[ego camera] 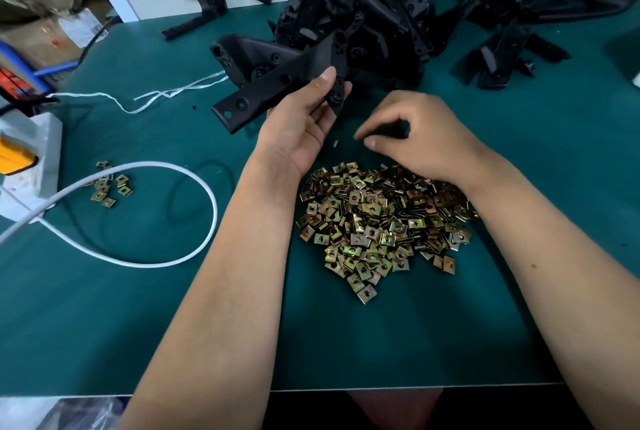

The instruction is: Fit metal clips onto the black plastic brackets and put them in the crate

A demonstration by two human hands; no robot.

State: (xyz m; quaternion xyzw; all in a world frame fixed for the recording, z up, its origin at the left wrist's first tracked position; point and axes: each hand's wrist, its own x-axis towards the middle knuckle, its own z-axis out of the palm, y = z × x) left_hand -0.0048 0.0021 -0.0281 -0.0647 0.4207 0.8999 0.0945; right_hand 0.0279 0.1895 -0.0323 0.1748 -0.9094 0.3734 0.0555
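My left hand (304, 124) grips a black plastic bracket (266, 90) by its right end, thumb on top, and holds it just above the green mat. A heap of black brackets (374, 24) lies behind it at the far edge. My right hand (415, 135) hovers past the pile of brass-coloured metal clips (381, 218), fingers curled with thumb and forefinger close together; I cannot tell whether a clip is between them. One small clip (335, 143) lies on the mat between my two hands. No crate is in view.
A white cable (194, 180) loops across the mat at the left, beside a small cluster of clips (107, 187). White string (166, 95) trails at the left rear. Boxes and a white device with a yellow part (20, 159) stand at the left edge.
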